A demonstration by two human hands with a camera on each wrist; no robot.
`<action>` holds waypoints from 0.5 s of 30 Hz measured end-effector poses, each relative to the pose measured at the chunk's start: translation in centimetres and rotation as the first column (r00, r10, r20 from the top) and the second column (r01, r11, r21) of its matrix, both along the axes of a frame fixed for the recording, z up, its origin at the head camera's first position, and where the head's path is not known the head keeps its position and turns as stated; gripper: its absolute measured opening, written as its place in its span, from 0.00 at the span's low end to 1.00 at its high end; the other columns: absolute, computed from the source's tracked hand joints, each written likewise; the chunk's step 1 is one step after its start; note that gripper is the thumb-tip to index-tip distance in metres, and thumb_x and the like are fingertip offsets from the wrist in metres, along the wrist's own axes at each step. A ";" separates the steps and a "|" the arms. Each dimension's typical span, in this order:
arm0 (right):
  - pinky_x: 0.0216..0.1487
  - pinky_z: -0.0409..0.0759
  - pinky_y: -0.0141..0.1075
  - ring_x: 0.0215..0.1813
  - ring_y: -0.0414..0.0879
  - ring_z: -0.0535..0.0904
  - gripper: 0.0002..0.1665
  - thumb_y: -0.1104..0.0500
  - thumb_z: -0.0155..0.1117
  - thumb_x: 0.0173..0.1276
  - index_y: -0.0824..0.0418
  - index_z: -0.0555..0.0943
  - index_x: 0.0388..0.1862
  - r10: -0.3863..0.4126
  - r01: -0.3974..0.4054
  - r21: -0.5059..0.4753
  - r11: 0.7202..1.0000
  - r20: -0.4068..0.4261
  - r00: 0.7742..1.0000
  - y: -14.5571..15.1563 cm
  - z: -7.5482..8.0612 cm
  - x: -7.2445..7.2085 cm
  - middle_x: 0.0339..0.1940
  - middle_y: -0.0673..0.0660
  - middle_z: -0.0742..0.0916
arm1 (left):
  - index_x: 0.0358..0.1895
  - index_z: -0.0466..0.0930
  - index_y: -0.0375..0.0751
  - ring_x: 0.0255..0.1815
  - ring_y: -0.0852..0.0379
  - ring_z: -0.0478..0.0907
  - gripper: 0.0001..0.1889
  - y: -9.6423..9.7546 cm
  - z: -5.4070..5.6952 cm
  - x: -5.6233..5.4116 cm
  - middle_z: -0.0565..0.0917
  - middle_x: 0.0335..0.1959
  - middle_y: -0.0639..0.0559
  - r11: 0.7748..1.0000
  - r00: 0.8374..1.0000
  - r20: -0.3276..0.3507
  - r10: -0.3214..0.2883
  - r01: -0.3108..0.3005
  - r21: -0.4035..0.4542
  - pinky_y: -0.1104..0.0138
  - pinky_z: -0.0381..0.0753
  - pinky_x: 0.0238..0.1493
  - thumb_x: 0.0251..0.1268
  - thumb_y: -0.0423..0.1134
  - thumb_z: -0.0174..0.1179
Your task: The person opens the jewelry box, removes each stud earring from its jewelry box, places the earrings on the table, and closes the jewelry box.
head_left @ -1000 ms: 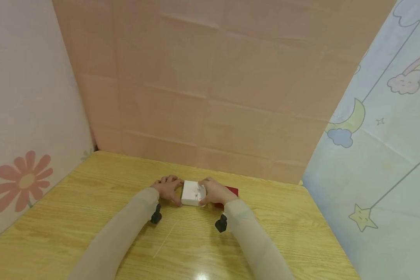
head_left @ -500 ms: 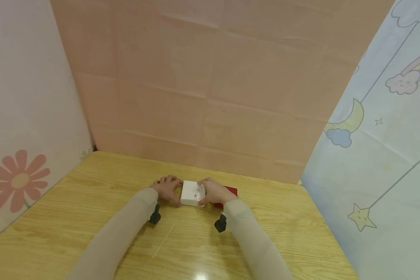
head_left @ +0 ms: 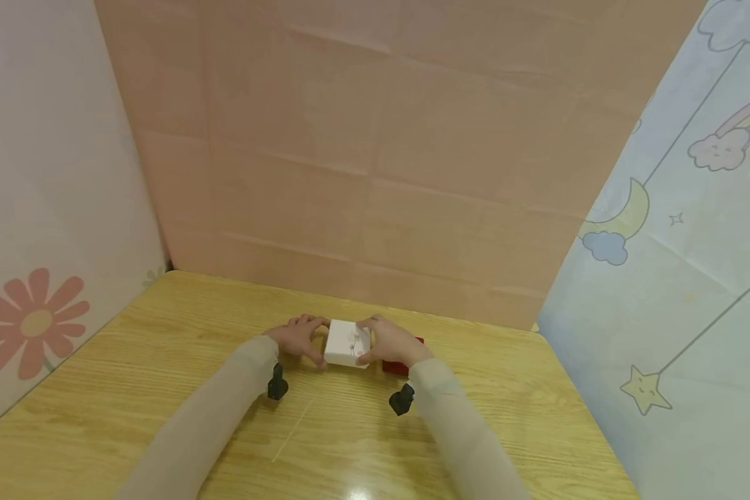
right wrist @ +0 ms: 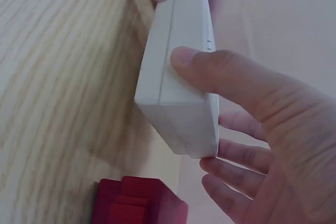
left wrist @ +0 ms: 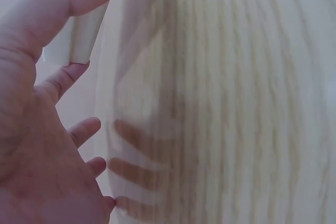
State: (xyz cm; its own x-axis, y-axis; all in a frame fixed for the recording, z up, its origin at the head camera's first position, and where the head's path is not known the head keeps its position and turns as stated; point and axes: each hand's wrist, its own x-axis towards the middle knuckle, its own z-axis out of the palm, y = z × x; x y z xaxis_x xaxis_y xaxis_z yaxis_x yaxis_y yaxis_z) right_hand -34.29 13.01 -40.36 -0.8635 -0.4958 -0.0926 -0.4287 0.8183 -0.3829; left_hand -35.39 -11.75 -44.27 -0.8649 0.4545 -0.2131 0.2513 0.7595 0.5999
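A white box [head_left: 344, 340] with a small printed drawing on top sits between both hands in the head view. A seam between lid and base runs along its side in the right wrist view. My left hand [head_left: 296, 339] holds the box's left end, thumb at the near corner and index finger at the far one. The right hand [head_left: 395, 342] pinches the lid near its right end, thumb [right wrist: 197, 64] on the near side and fingers on the far side. Whether the base touches the table is hard to tell.
Just right of the white box, partly behind the right hand, lies a red box [right wrist: 139, 203] with a ribbed red band. Everything rests on a wood-grain table [head_left: 325, 437]. A peach sheet [head_left: 362, 153] hangs behind, with patterned sheets at both sides.
The white box has shifted slightly to the right and appears a little raised or tilted. My right hand has moved slightly right with it; the left keeps its hold.
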 end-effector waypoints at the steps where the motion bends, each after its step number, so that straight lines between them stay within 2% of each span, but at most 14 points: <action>1: 0.57 0.75 0.49 0.59 0.51 0.74 0.47 0.46 0.79 0.50 0.55 0.70 0.69 0.001 -0.001 -0.001 1.000 0.000 1.000 0.1 0.1 0.0 0.67 0.58 0.73 | 0.72 0.57 0.58 0.71 0.33 0.50 0.51 0.0 0.1 0.1 0.54 0.75 0.42 1.000 1.000 0.002 -0.004 0.004 0.009 0.34 0.58 0.61 0.41 0.56 0.74; 5: 0.59 0.74 0.49 0.61 0.51 0.73 0.47 0.47 0.78 0.51 0.55 0.70 0.69 0.012 -0.012 -0.013 1.000 -0.004 1.000 0.4 0.6 0.3 0.68 0.58 0.73 | 0.72 0.58 0.57 0.72 0.33 0.50 0.50 0.0 0.5 0.3 0.54 0.75 0.42 0.998 1.000 0.014 -0.019 0.018 0.059 0.32 0.56 0.61 0.41 0.55 0.74; 8: 0.59 0.74 0.50 0.60 0.52 0.74 0.47 0.48 0.79 0.50 0.56 0.71 0.68 0.015 -0.015 -0.036 0.999 -0.006 1.000 0.7 1.0 0.7 0.67 0.58 0.74 | 0.72 0.58 0.53 0.74 0.34 0.48 0.50 0.1 0.6 0.5 0.54 0.75 0.41 0.988 0.998 0.043 -0.039 0.032 0.148 0.32 0.52 0.64 0.42 0.50 0.75; 11: 0.59 0.74 0.50 0.57 0.51 0.75 0.47 0.48 0.80 0.48 0.56 0.72 0.67 0.008 -0.009 -0.052 0.999 -0.015 1.000 0.9 1.6 1.0 0.65 0.57 0.75 | 0.72 0.57 0.46 0.76 0.35 0.45 0.48 0.3 0.7 0.5 0.55 0.75 0.41 0.956 0.993 0.083 -0.078 0.051 0.290 0.33 0.48 0.67 0.45 0.42 0.74; 15: 0.56 0.75 0.46 0.51 0.49 0.76 0.47 0.48 0.81 0.47 0.57 0.72 0.67 0.005 -0.007 -0.057 0.998 -0.029 1.000 1.2 2.4 1.2 0.63 0.56 0.76 | 0.72 0.53 0.40 0.75 0.37 0.48 0.46 0.7 0.6 0.7 0.58 0.73 0.41 0.892 0.984 0.115 -0.136 0.071 0.446 0.37 0.46 0.70 0.50 0.34 0.71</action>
